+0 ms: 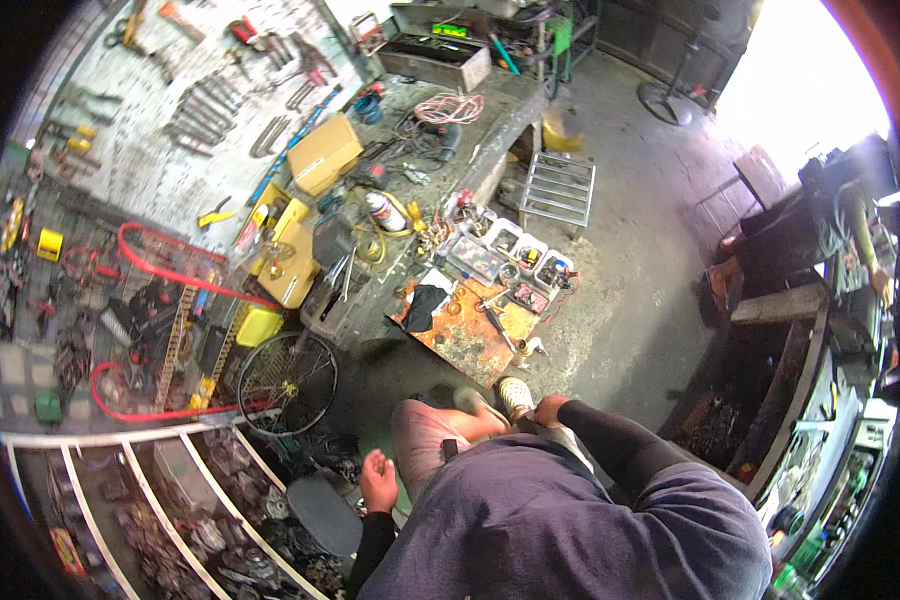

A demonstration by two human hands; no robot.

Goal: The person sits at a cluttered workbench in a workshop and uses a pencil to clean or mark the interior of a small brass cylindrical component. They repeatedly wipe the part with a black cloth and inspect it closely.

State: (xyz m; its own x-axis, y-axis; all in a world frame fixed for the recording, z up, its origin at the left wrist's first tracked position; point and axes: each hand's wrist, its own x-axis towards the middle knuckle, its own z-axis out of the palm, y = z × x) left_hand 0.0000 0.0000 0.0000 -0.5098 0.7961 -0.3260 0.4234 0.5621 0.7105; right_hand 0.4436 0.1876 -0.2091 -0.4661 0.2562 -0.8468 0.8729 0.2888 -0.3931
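My left hand (378, 482) hangs at my left side beside a dark grey stool seat (325, 515). Its fingers are apart and a little curled, with nothing in them. Over my right leg, close to the pale clog (515, 394) on my foot, is my right hand (547, 410). Its fingers are curled together, and what they may hold is hidden. In front of my feet lies a stained wooden board (460, 345). A black cloth (425, 308), a screwdriver-like tool (495, 320) and small parts rest on it. Plastic trays (473, 258) of parts stand at its far edge.
A cluttered workbench (410, 180) runs beyond the board, carrying a cardboard box (324, 153) and a spray can (385, 212). Tools hang on a white panel (140, 190). A spoked wheel (288, 384) stands left, a metal rack (558, 190) ahead. Shelving (800, 370) lines the right.
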